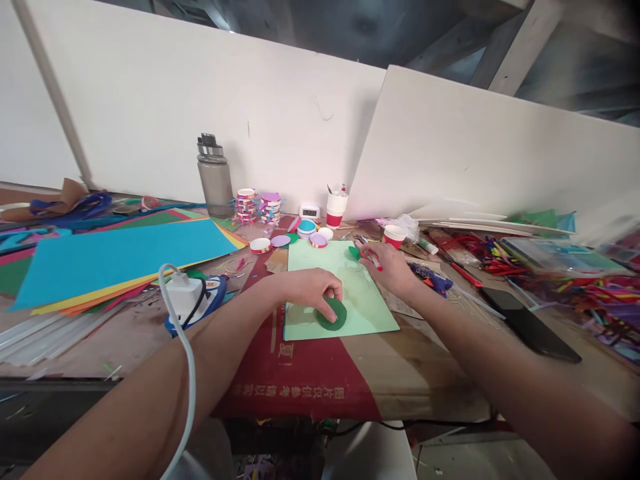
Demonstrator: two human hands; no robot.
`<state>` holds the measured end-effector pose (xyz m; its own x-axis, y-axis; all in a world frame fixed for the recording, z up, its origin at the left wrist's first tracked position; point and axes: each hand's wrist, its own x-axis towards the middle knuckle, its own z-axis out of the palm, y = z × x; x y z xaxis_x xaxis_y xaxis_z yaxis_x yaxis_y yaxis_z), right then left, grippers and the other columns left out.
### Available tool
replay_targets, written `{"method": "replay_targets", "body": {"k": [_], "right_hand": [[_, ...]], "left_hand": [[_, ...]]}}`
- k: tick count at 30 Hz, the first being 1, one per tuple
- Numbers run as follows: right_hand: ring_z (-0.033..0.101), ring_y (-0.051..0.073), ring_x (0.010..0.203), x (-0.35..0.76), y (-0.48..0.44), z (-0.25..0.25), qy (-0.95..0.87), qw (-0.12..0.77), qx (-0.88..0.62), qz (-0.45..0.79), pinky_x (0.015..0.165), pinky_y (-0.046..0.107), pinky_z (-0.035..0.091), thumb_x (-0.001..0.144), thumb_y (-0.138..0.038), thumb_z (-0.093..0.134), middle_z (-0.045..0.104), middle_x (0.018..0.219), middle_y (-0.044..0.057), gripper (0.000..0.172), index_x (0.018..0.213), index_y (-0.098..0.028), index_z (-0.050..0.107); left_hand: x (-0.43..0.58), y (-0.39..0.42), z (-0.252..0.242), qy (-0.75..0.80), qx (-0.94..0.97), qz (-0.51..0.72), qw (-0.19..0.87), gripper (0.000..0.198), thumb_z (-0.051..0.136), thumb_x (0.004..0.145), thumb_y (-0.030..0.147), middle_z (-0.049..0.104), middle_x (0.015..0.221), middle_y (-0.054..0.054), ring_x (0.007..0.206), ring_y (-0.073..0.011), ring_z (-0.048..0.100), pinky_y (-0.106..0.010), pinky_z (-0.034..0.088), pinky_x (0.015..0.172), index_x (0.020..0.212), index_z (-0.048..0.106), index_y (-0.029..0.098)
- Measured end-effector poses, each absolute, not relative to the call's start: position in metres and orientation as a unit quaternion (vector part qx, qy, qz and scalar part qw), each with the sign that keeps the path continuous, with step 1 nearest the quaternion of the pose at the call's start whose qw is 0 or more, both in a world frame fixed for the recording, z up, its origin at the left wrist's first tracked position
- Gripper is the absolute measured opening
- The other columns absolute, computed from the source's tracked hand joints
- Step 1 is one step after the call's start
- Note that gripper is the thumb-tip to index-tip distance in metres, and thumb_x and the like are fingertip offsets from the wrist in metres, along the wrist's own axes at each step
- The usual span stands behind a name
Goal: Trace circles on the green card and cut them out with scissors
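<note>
- Our left hand (320,288) has its thumb on the disc (338,321) over the sheet (367,321), fingers curled; pinching, we cannot tell.
- Our right hand (389,265) pinches a pen (375,263).

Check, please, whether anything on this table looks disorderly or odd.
Yes: the white cable loops from the white plug and crosses in front of the left arm, where it might catch. Coloured strips lie tangled at the right.
</note>
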<state>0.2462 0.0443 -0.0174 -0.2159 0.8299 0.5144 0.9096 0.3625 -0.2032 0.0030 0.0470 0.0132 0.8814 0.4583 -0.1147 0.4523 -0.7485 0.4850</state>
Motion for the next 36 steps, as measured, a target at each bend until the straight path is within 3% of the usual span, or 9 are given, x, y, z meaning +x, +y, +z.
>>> {"method": "replay_targets", "body": {"k": [5, 9, 14, 17, 20, 22, 25, 30, 36], "right_hand": [[0.06, 0.031, 0.101, 0.236, 0.065, -0.009, -0.757, 0.205, -0.614, -0.084, 0.08, 0.04, 0.043, 0.086, -0.033, 0.063, 0.071, 0.106, 0.01, 0.028, 0.111, -0.02, 0.066], [0.057, 0.035, 0.109, 0.226, 0.08, -0.016, -0.747, 0.184, -0.634, -0.081, 0.084, 0.045, 0.041, 0.084, -0.033, 0.066, 0.07, 0.113, 0.014, 0.03, 0.111, -0.019, 0.067], [0.058, 0.036, 0.11, 0.223, 0.092, -0.026, -0.741, 0.187, -0.642, -0.065, 0.09, 0.051, 0.037, 0.08, -0.021, 0.066, 0.072, 0.109, 0.017, 0.026, 0.105, -0.018, 0.069], [0.061, 0.034, 0.104, 0.224, 0.094, -0.025, -0.743, 0.221, -0.63, -0.05, 0.093, 0.05, 0.035, 0.078, -0.01, 0.059, 0.073, 0.099, 0.016, 0.022, 0.095, -0.017, 0.071], [0.061, 0.031, 0.101, 0.228, 0.093, -0.018, -0.736, 0.288, -0.612, -0.027, 0.094, 0.048, 0.036, 0.081, -0.009, 0.052, 0.073, 0.096, 0.014, 0.024, 0.093, -0.017, 0.072], [0.062, 0.028, 0.095, 0.231, 0.092, -0.013, -0.724, 0.344, -0.598, 0.001, 0.088, 0.043, 0.041, 0.083, -0.015, 0.05, 0.072, 0.096, 0.013, 0.025, 0.098, -0.016, 0.07], [0.063, 0.022, 0.082, 0.235, 0.087, -0.011, -0.705, 0.42, -0.568, 0.068, 0.076, 0.035, 0.048, 0.084, -0.027, 0.052, 0.071, 0.094, 0.012, 0.027, 0.103, -0.014, 0.066], [0.056, 0.015, 0.062, 0.235, 0.068, -0.018, -0.679, 0.478, -0.525, 0.184, 0.055, 0.028, 0.046, 0.079, -0.044, 0.057, 0.065, 0.081, 0.005, 0.034, 0.099, -0.017, 0.064], [0.054, 0.013, 0.064, 0.231, 0.042, -0.019, -0.646, 0.508, -0.476, 0.315, 0.056, 0.027, 0.042, 0.072, -0.045, 0.071, 0.061, 0.079, 0.002, 0.034, 0.092, -0.019, 0.064]], "left_hand": [[0.001, 0.048, 0.019, 0.249, 0.907, 0.072, 0.333, 0.023, 0.07, 0.074, 0.039, 0.061, 0.077, 0.002, 0.069, -0.0131, 0.055, -0.024, 0.038, 0.06, 0.076, 0.059, 0.019], [-0.004, 0.054, 0.02, 0.324, 0.821, 0.18, 0.433, 0.024, 0.063, 0.081, 0.041, 0.066, 0.078, -0.001, 0.066, -0.0144, 0.065, -0.023, 0.04, 0.053, 0.085, 0.059, 0.018], [-0.01, 0.068, 0.018, 0.448, 0.728, 0.331, 0.4, 0.022, 0.06, 0.084, 0.035, 0.065, 0.08, -0.002, 0.055, -0.0104, 0.063, -0.02, 0.035, 0.047, 0.097, 0.061, 0.018], [-0.012, 0.076, 0.015, 0.502, 0.692, 0.355, 0.379, 0.018, 0.057, 0.086, 0.03, 0.067, 0.079, -0.003, 0.055, -0.0101, 0.061, -0.02, 0.036, 0.046, 0.1, 0.06, 0.018], [-0.015, 0.079, 0.015, 0.564, 0.657, 0.355, 0.352, 0.033, 0.058, 0.086, 0.025, 0.07, 0.085, -0.004, 0.058, -0.0123, 0.064, -0.021, 0.038, 0.045, 0.117, 0.055, 0.018], [-0.018, 0.08, 0.015, 0.599, 0.646, 0.349, 0.321, 0.041, 0.06, 0.084, 0.023, 0.07, 0.087, -0.005, 0.06, -0.0135, 0.065, -0.021, 0.038, 0.045, 0.124, 0.054, 0.018], [-0.022, 0.082, 0.015, 0.625, 0.639, 0.335, 0.299, 0.038, 0.06, 0.085, 0.021, 0.07, 0.088, -0.005, 0.06, -0.013, 0.065, -0.02, 0.037, 0.045, 0.123, 0.058, 0.018], [-0.025, 0.091, 0.007, 0.622, 0.638, 0.33, 0.312, 0.039, 0.055, 0.087, 0.014, 0.07, 0.099, -0.005, 0.057, -0.0096, 0.064, -0.019, 0.038, 0.045, 0.126, 0.06, 0.021], [-0.025, 0.092, 0.004, 0.66, 0.608, 0.331, 0.293, 0.044, 0.065, 0.08, 0.011, 0.071, 0.104, -0.008, 0.053, -0.01, 0.061, -0.021, 0.037, 0.045, 0.123, 0.059, 0.018]]}}
